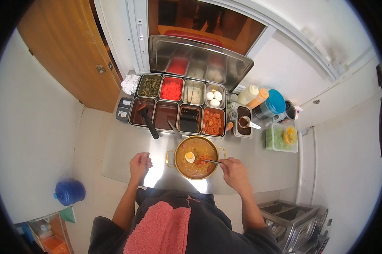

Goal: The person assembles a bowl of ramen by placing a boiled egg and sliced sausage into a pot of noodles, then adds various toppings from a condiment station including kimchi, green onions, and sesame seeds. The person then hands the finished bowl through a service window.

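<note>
A golden two-handled pot (179, 168) of noodles in orange-brown broth stands on the steel table in front of me. A halved boiled egg (190, 157) lies on the noodles, left of a small heap of red kimchi (202, 160). My right hand (234, 172) is closed around slim metal tongs (213, 161), whose tips reach the kimchi in the pot. Left of the pot, my left hand (140, 164) rests at the table, fingers curled in, with nothing visible in it.
Behind the pot is a steel topping station (179, 101) with several filled wells and its lid (199, 57) raised. A black-handled ladle (150, 123) juts from a sauce well. Squeeze bottles (248, 95), a small sauce tub (243, 132) and a box of greens (280, 139) stand right.
</note>
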Available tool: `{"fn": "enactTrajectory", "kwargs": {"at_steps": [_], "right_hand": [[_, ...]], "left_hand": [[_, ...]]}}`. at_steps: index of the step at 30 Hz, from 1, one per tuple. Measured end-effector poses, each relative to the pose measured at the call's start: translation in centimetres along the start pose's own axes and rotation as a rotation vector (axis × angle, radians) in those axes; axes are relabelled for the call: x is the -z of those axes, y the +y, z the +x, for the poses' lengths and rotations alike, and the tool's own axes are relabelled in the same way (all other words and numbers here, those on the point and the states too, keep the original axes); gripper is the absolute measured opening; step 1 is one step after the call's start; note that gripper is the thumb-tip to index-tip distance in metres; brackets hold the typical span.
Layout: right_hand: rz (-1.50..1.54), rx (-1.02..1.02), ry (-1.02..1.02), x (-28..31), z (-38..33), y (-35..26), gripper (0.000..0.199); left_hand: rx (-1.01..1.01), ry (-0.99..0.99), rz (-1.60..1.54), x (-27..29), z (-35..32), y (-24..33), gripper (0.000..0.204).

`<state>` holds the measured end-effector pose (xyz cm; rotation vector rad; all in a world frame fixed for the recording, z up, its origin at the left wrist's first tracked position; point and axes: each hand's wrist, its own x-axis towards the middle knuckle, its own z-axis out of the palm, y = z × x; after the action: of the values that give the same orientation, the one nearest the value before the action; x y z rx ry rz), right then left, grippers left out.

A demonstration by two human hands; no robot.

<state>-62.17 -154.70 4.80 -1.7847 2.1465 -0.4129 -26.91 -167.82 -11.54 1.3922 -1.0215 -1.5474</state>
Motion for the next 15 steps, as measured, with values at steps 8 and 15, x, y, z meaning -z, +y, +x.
{"fn": "enactTrajectory", "kwargs": {"at_steps": [8, 15], "right_hand": [[-0.098, 0.056, 0.142, -3.4, 1.0, 0.3, 0.034], [-0.072, 0.042, 0.133, -2.2, 0.4, -0.1, 0.032]], "left_hand": [[-0.019, 0.008, 0.016, 0.0, -0.3, 0.4, 0.022], [-0.012, 0.011, -0.02, -0.1, -0.3, 0.1, 0.022]]}}
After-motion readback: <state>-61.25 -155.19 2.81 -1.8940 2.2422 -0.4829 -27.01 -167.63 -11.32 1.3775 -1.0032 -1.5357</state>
